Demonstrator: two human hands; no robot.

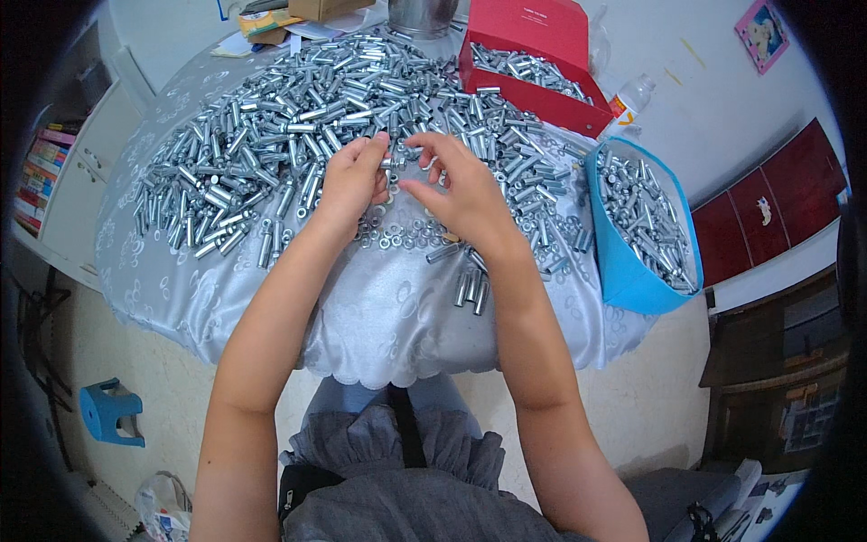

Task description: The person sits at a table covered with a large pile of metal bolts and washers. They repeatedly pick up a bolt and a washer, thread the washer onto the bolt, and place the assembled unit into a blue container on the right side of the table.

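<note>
Near side of the bench (388,312): loose metal tubes (480,296), then small rings (397,240). Beyond, my left grip (352,178) pinches a short metal piece (394,164), partly hidden; right grip (468,191) spread just beside it. I'd hold the left steady and meet the piece squarely, no sideways push. Tube pile (312,113) behind.

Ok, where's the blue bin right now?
In the head view, the blue bin is on the right, at the right edge of the table, to the right of the right hand and just below the red box and clear bottle.
</note>
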